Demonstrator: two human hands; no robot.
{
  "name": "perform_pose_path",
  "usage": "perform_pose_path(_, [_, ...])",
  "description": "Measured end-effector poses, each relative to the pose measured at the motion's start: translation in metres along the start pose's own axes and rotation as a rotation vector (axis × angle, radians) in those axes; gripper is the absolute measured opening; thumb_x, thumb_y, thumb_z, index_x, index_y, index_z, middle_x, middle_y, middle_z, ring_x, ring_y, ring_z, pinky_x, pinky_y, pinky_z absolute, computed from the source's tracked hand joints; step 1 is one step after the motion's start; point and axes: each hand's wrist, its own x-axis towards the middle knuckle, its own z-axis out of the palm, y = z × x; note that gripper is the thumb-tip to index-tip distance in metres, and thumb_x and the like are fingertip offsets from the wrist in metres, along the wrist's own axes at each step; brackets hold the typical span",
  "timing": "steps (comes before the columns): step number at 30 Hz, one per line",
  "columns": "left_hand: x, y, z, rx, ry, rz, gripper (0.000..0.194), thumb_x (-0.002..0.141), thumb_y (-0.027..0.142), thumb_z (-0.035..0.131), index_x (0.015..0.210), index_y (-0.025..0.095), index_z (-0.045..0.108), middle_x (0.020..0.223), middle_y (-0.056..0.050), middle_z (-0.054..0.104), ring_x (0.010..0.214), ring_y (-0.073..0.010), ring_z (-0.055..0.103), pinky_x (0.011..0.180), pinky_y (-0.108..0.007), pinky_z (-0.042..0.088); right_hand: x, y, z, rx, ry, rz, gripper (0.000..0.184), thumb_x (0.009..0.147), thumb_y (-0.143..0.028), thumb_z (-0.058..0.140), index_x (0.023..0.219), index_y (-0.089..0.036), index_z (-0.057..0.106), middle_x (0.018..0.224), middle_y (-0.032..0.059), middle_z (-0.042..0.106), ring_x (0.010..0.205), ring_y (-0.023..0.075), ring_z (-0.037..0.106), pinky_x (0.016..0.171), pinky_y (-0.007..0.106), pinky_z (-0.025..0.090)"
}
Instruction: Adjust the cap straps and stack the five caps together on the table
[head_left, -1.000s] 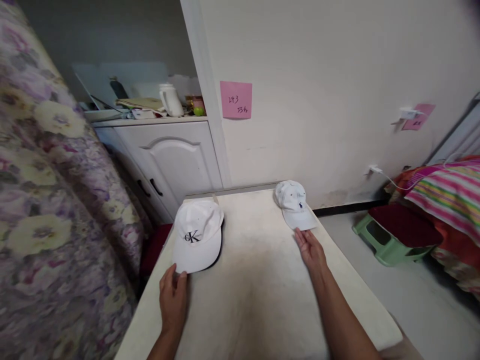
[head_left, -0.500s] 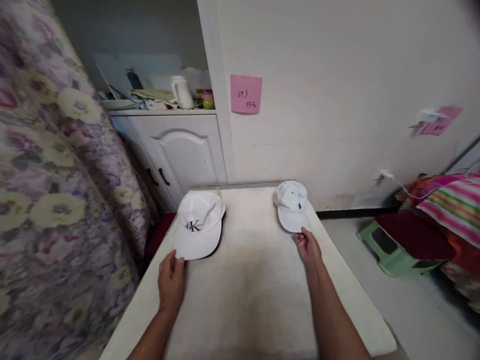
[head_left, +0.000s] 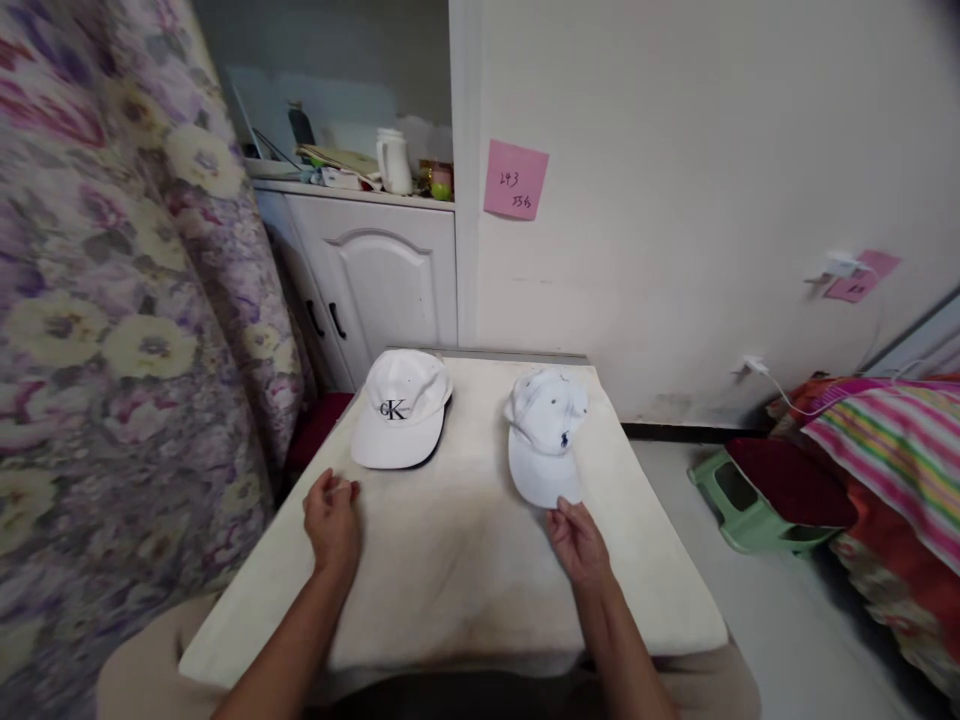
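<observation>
On the far left of the table lies a white baseball cap [head_left: 405,395] with black CK lettering, its brim towards me and a dark underside showing along the edge. Just short of that brim is my left hand [head_left: 331,520], apart from the cap, fingers loosely bent and nothing in them. My right hand [head_left: 576,540] pinches the brim edge of a second white baseball cap [head_left: 544,425], which carries a small dark blue emblem. This cap is tilted, brim towards me; whether it still touches the table I cannot tell.
The pale table [head_left: 450,590] stands against the wall. A floral curtain [head_left: 150,350] hangs at the left beside a white cabinet [head_left: 390,280] with a white jug [head_left: 394,162] on top. On the right are a green stool [head_left: 750,515] and a striped cloth [head_left: 892,430].
My left hand has let go of the CK cap's brim and drawn slightly back. My right hand has pulled the other cap nearer and to the left. The view has shifted.
</observation>
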Motion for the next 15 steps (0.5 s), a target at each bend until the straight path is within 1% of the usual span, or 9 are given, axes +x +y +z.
perform_pose_path(2, [-0.024,0.002,-0.007,-0.078,-0.029,-0.055,0.046,0.081,0.041,0.061,0.120,0.019,0.058,0.107,-0.004,0.061,0.085,-0.0163,0.063,0.083,-0.032,0.051,-0.022,0.008,0.001,-0.018,-0.020,0.029,0.024,0.063,-0.015,0.086,0.079,-0.020,0.068,0.084,-0.0033,0.076,0.069,0.0104,0.070,0.065,0.020,0.060])
perform_pose_path(4, [-0.052,0.005,-0.011,-0.155,-0.129,-0.112,0.044,0.078,0.043,0.066,0.114,0.018,0.061,0.102,-0.004,0.064,0.083,-0.0162,0.063,0.083,-0.032,0.050,-0.042,0.015,0.000,-0.030,-0.042,0.055,0.023,0.064,-0.018,0.086,0.080,-0.021,0.069,0.085,-0.0036,0.076,0.068,0.0103,0.069,0.066,0.020,0.060])
perform_pose_path(6, [-0.079,0.011,-0.008,-0.241,-0.311,-0.183,0.041,0.076,0.046,0.070,0.102,0.014,0.066,0.094,-0.006,0.068,0.080,-0.0189,0.065,0.081,-0.034,0.052,-0.059,0.023,-0.002,-0.058,-0.079,0.087,0.022,0.065,-0.021,0.086,0.079,-0.023,0.070,0.082,-0.0042,0.075,0.066,0.0101,0.067,0.066,0.021,0.059])
perform_pose_path(8, [-0.099,0.024,0.000,-0.320,-0.499,-0.252,0.046,0.078,0.051,0.070,0.100,0.011,0.068,0.090,-0.012,0.072,0.085,-0.0247,0.068,0.084,-0.039,0.053,-0.073,0.029,-0.005,-0.122,-0.126,0.127,0.022,0.065,-0.025,0.086,0.080,-0.023,0.070,0.081,-0.0037,0.074,0.068,0.0112,0.066,0.066,0.022,0.057])
perform_pose_path(9, [-0.105,0.034,0.006,-0.354,-0.576,-0.280,0.048,0.079,0.052,0.069,0.102,0.010,0.069,0.091,-0.014,0.073,0.089,-0.0269,0.069,0.087,-0.041,0.053,-0.078,0.032,-0.006,-0.159,-0.146,0.146,0.023,0.065,-0.027,0.086,0.081,-0.023,0.071,0.081,-0.0028,0.074,0.068,0.0119,0.065,0.067,0.024,0.057])
perform_pose_path(11, [-0.110,0.056,0.017,-0.430,-0.715,-0.340,0.052,0.084,0.056,0.062,0.105,0.009,0.069,0.095,-0.016,0.075,0.093,-0.0280,0.070,0.088,-0.042,0.052,-0.088,0.036,-0.008,-0.233,-0.181,0.172,0.026,0.064,-0.029,0.087,0.084,-0.021,0.071,0.078,-0.0020,0.072,0.064,0.0120,0.063,0.068,0.026,0.057])
perform_pose_path(12, [-0.109,0.067,0.021,-0.531,-0.814,-0.445,0.052,0.086,0.058,0.060,0.105,0.010,0.069,0.096,-0.016,0.075,0.095,-0.0276,0.070,0.089,-0.041,0.052,-0.091,0.038,-0.009,-0.265,-0.196,0.181,0.026,0.065,-0.030,0.087,0.083,-0.020,0.071,0.073,-0.0021,0.071,0.061,0.0116,0.061,0.070,0.028,0.056])
perform_pose_path(13, [-0.107,0.079,0.024,-0.640,-0.892,-0.513,0.049,0.088,0.056,0.059,0.104,0.011,0.070,0.097,-0.015,0.075,0.097,-0.0268,0.069,0.089,-0.039,0.052,-0.093,0.039,-0.010,-0.293,-0.206,0.185,0.026,0.065,-0.031,0.087,0.081,-0.019,0.071,0.067,-0.0029,0.068,0.058,0.0113,0.059,0.072,0.029,0.056])
perform_pose_path(15, [-0.102,0.099,0.025,-0.808,-0.932,-0.578,0.036,0.090,0.045,0.061,0.100,0.012,0.071,0.093,-0.011,0.076,0.096,-0.0252,0.070,0.090,-0.037,0.052,-0.096,0.040,-0.011,-0.337,-0.216,0.187,0.024,0.066,-0.033,0.086,0.077,-0.019,0.069,0.057,-0.0050,0.061,0.056,0.0116,0.057,0.075,0.031,0.055])
